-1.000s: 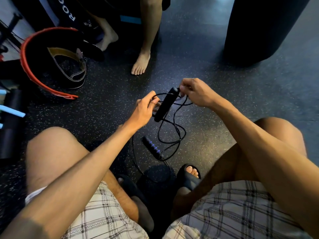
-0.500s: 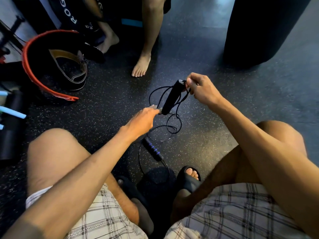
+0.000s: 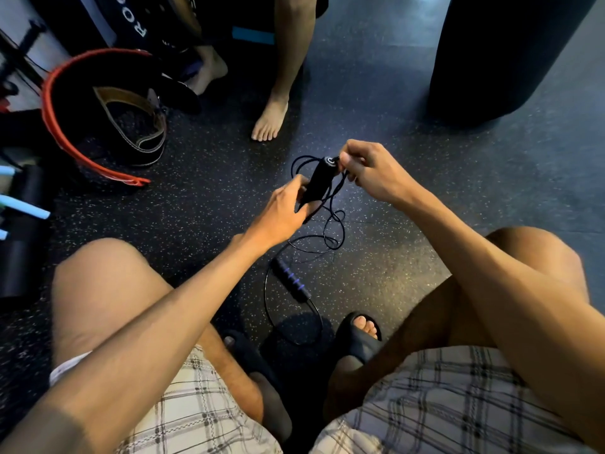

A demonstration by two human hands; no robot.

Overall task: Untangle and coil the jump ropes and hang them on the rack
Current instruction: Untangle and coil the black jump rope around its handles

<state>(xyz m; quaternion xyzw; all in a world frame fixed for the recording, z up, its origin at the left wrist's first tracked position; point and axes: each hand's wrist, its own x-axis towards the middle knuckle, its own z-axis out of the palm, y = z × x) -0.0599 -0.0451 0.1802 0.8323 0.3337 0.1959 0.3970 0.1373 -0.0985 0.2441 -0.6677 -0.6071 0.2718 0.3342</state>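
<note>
1. Left hand [image 3: 281, 208] gripped black handle [image 3: 319, 181] at its lower end.
2. Right hand [image 3: 370, 172] pinched cord [image 3: 331, 204] loops at handle's top.
3. Second handle [image 3: 291, 280] lay on speckled floor [image 3: 393, 273], below both hands.

Left hand [image 3: 281, 213], right hand [image 3: 370, 173] hold handle [image 3: 318, 181] (tilted)

A gym, as shown by: black speckled rubber floor [image 3: 425, 178] laid throughout; a big dark cylindrical bag [image 3: 497, 54] stood far right; two lifting belts left on the floor far left, one red-edged [image 3: 49, 119], one tan leather [image 3: 131, 103]; black gear [image 3: 131, 18] marked w/ white letters "ROG" at far left; dark cylindrical rolls [image 3: 29, 191] at the left edge. A jump rope [image 3: 291, 279] w/ blue-ringed handle is seen near centre.
</note>
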